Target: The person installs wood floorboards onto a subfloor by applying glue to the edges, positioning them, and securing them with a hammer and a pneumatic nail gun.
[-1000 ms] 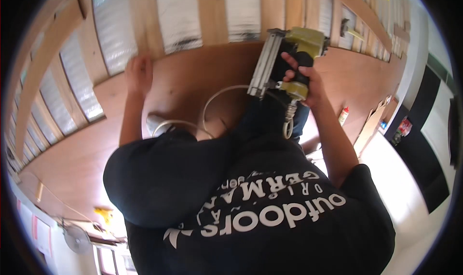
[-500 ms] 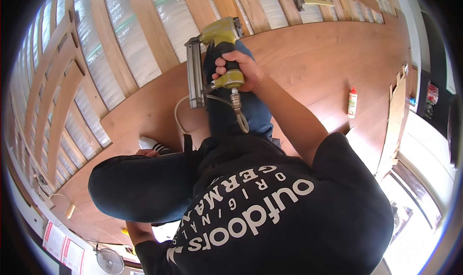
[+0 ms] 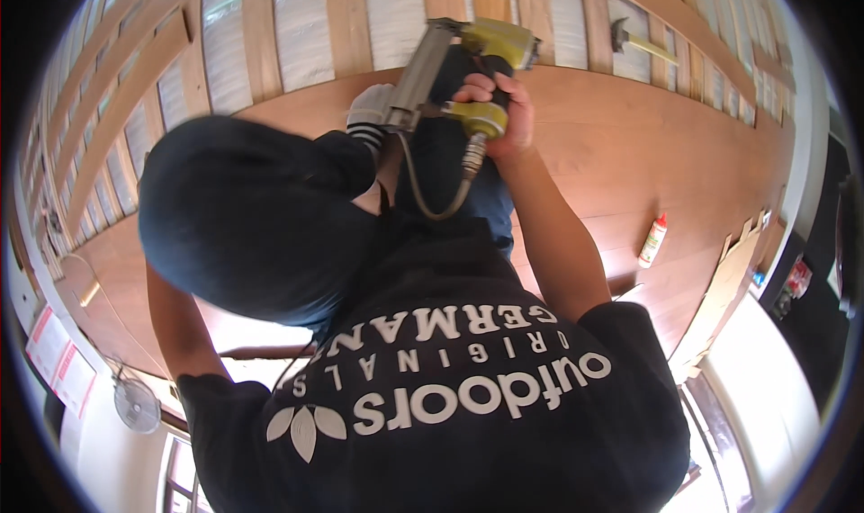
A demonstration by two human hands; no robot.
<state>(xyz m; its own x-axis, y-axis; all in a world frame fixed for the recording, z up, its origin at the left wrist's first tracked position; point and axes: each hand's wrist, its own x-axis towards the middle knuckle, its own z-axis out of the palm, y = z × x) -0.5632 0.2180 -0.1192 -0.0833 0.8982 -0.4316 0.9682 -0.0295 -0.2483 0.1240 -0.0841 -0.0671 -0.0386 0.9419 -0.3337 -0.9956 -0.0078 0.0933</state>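
My right hand (image 3: 504,108) grips the black handle of an olive-green nail gun (image 3: 490,36) with a silver magazine and an attached air hose (image 3: 441,211). The gun is over my jeans-clad thigh (image 3: 450,175). My bent left leg (image 3: 243,211), its striped white sock (image 3: 364,117) beside the magazine, hides my left hand; only that forearm (image 3: 175,324) shows. Beneath me are brown floor boards (image 3: 585,135), bordered above by wooden slats (image 3: 265,36) over silvery foil underlay (image 3: 301,27).
A hammer (image 3: 643,40) lies on the slats at upper right. A white glue bottle with a red cap (image 3: 652,243) and cardboard strips (image 3: 724,292) lie at right. Loose planks (image 3: 144,72) rest across the slats at upper left. A fan (image 3: 137,400) and wall sheets (image 3: 58,351) appear at lower left.
My left leg has risen, bringing the sock up beside the gun. My left hand, on the board edge a second ago, is now hidden. The gun has shifted right and slightly up since half a second ago.
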